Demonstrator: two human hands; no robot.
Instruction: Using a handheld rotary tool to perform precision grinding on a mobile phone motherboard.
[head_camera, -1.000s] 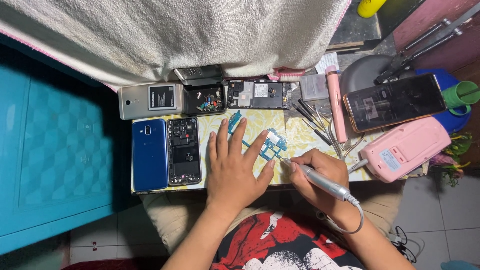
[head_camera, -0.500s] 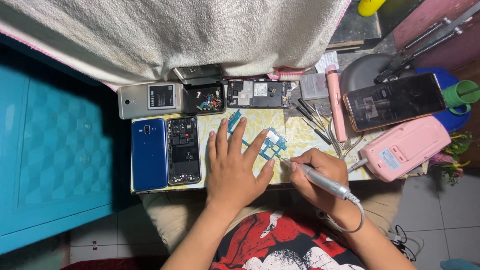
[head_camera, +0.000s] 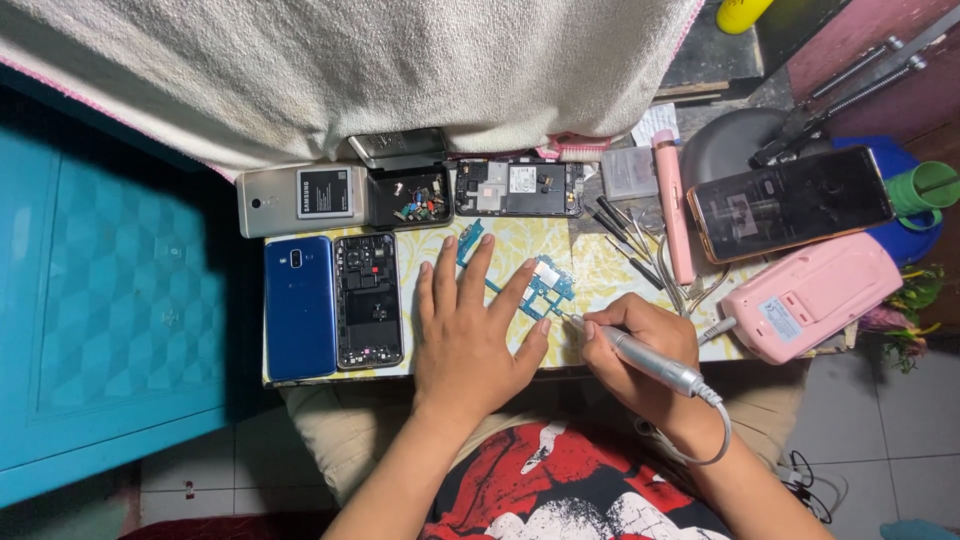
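Pretty cluttered table (head_camera: 440, 240): a blue phone (head_camera: 300, 307) lies just beside an opened phone (head_camera: 368, 300), with a silver phone (head_camera: 303, 199) above them. A pink case (head_camera: 812, 296) sits at the right edge, a dark phone (head_camera: 790, 202) behind it, tweezers (head_camera: 625, 228) nearby, and a white towel (head_camera: 350, 70) on top.

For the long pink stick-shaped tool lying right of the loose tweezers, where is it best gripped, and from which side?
Probably mid-shaft on the long pink stick-shaped tool, pinching its long sides from above: it lies flat, with metal tweezers left and a dark-screened phone right.
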